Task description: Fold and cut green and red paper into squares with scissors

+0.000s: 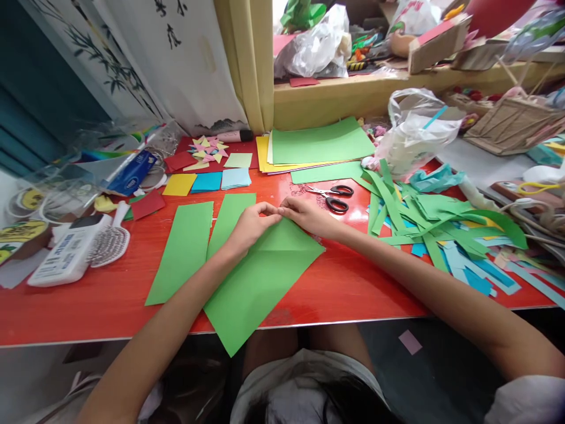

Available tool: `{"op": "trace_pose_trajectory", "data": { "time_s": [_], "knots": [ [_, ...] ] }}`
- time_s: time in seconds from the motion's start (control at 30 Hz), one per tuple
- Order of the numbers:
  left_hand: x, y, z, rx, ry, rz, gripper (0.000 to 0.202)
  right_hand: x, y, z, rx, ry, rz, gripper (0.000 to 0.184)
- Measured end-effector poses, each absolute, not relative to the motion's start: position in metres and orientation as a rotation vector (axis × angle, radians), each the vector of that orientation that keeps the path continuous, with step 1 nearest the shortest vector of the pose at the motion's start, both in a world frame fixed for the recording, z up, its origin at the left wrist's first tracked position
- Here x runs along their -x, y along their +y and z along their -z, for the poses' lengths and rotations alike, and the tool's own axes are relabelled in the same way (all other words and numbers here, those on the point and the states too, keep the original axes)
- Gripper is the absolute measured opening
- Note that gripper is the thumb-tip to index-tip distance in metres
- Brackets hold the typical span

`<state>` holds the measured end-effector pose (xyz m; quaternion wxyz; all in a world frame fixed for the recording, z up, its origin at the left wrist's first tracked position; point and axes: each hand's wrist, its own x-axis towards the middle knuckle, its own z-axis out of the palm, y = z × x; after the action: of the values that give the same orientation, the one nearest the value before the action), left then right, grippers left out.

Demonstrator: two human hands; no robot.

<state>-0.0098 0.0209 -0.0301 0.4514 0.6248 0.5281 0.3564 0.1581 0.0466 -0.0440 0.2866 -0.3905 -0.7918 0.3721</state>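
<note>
A large sheet of green paper [260, 282] lies turned at an angle, one corner hanging over the table's front edge. A crease runs across it. At its far corner my left hand [256, 222] pinches the paper, fingertips closed together. My right hand [306, 213] is closed on the same corner, its fingertips touching those of the left. The corner itself is hidden under the fingers. To the left lie two more green pieces [183, 250], one partly under the sheet. Black-handled scissors [333, 196] rest with blades parted just beyond my right hand.
Green and blue paper scraps [424, 218] are heaped at the right. Stacked coloured sheets [322, 141] lie at the back. Small paper squares [206, 182], folded paper stars [207, 149], a hairbrush [110, 242] and a white bottle [70, 250] stand or lie leftward on the red table [353, 282].
</note>
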Motion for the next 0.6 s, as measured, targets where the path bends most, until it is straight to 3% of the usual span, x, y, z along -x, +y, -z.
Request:
{"op": "trace_pose_trajectory", "data": {
  "time_s": [0.2, 0.6],
  "knots": [
    [0.0070, 0.0177, 0.0251, -1.449, 1.362, -0.884, 0.018, -0.1588, 0.0466, 0.0469, 0.985, -2.065, -1.033, 0.032],
    [0.0041, 0.0163, 0.0238, -1.290, 1.327, -0.761, 0.017, -0.1606, 0.0522, 0.0472, 0.990, -2.235, -0.708, 0.020]
  ]
}}
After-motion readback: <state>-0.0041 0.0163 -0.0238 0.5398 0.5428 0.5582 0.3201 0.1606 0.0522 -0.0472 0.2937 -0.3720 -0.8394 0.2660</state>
